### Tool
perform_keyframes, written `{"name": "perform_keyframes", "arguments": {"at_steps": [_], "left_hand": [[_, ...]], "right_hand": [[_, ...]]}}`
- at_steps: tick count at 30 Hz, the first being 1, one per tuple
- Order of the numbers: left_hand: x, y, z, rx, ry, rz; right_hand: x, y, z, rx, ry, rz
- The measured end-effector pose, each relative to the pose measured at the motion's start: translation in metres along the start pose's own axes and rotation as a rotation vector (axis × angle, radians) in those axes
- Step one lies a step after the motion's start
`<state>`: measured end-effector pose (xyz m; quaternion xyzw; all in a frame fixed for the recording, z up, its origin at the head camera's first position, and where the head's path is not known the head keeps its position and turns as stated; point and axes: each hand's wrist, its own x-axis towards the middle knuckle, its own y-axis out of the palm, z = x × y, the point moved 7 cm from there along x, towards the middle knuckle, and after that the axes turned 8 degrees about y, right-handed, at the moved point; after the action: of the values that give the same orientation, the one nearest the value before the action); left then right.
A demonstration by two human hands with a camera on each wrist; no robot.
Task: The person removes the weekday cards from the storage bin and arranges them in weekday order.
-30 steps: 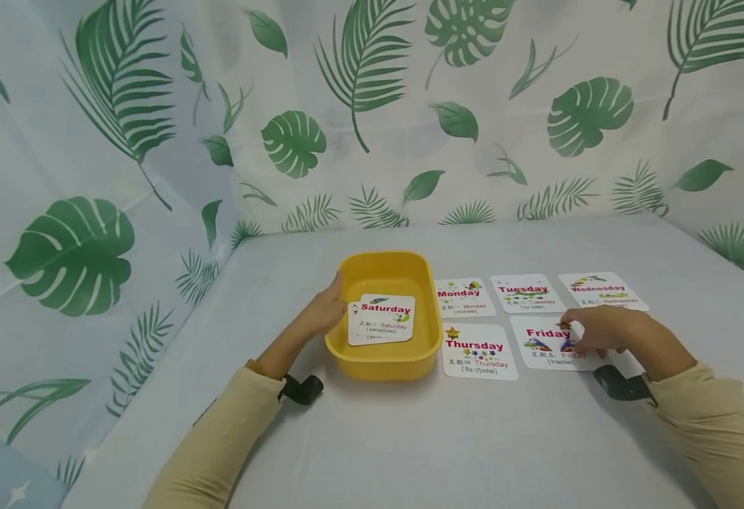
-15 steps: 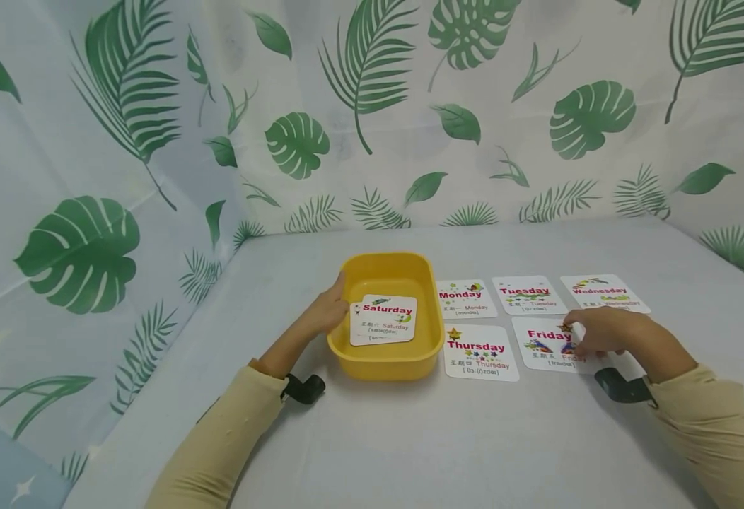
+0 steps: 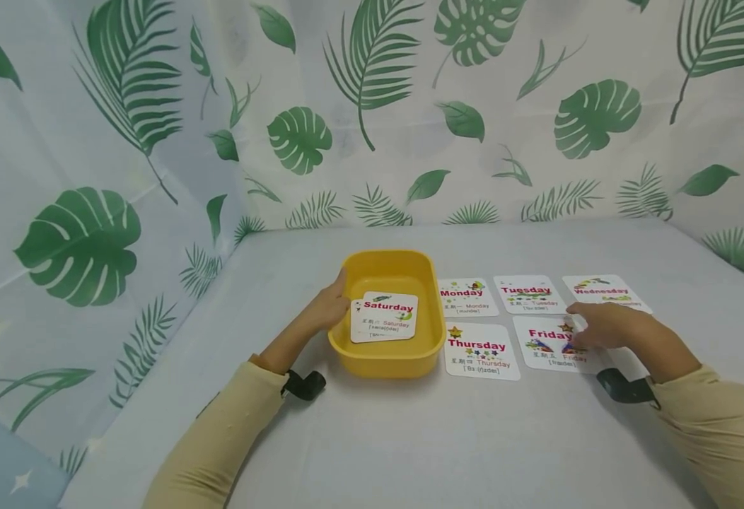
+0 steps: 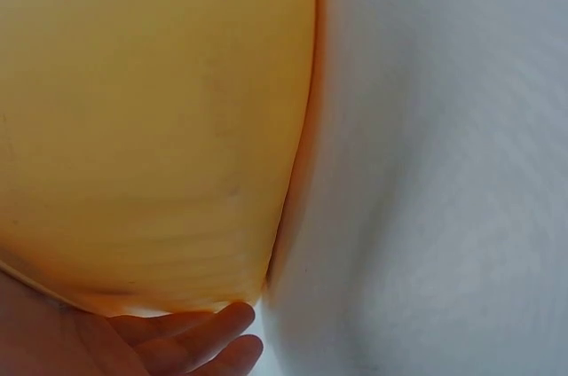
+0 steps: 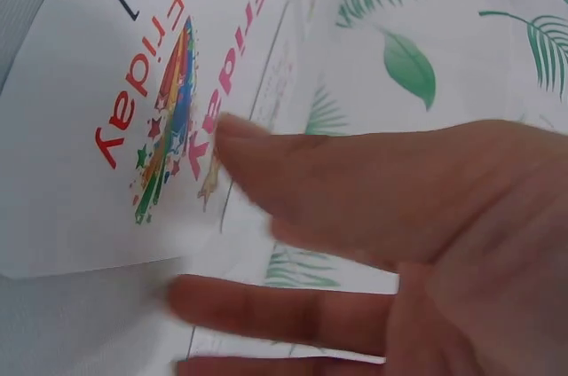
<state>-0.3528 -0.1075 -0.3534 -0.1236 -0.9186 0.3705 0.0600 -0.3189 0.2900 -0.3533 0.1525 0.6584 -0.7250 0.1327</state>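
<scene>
A yellow plastic basin [image 3: 385,366] stands on the table. My left hand [image 3: 329,308] holds its left side, thumb over the rim; in the left wrist view the fingers [image 4: 200,340] lie along its outer wall. Inside lies a white Saturday card [image 3: 385,315], with what looks like another card's edge under it. My right hand [image 3: 623,334] is at the right end of the Friday card [image 3: 550,343], which lies on the table. In the right wrist view its thumb is over the card's edge and its fingers [image 5: 275,312] are extended, pinching nothing. Whether it touches the card I cannot tell.
Monday [image 3: 467,297], Tuesday [image 3: 529,295] and Wednesday [image 3: 606,291] cards form a back row right of the basin. The Thursday card [image 3: 481,351] lies beside Friday. A leaf-patterned curtain [image 3: 506,127] closes the back and sides of the table [image 3: 410,445].
The head view has shifted slightly. My right hand stays by the Friday card, its fingers and thumb shifting a little. The left hand and the basin keep their places.
</scene>
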Motion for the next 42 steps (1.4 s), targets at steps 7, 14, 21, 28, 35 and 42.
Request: {"name": "perform_keyframes", "arguments": {"at_steps": [7, 14, 21, 28, 35, 42], "left_hand": [[0.004, 0.001, -0.002, 0.02, 0.016, 0.01], [0.005, -0.001, -0.003, 0.005, 0.006, -0.006], [0.003, 0.001, 0.0, -0.007, 0.009, -0.008], [0.0, 0.003, 0.002, -0.023, 0.015, -0.009], [-0.002, 0.007, 0.004, -0.01, 0.011, -0.006], [-0.002, -0.001, 0.002, 0.011, 0.033, -0.026]], "right_hand": [[0.002, -0.012, 0.02, 0.014, -0.081, -0.222], [0.004, -0.027, 0.074, 0.031, -0.179, -0.33], [0.006, -0.04, 0.156, 0.048, -0.285, -0.34], [0.013, -0.036, 0.216, -0.012, -0.406, -0.294], [0.029, -0.017, 0.239, -0.1, -0.391, -0.157], [0.033, -0.012, 0.248, -0.214, -0.358, -0.157]]}}
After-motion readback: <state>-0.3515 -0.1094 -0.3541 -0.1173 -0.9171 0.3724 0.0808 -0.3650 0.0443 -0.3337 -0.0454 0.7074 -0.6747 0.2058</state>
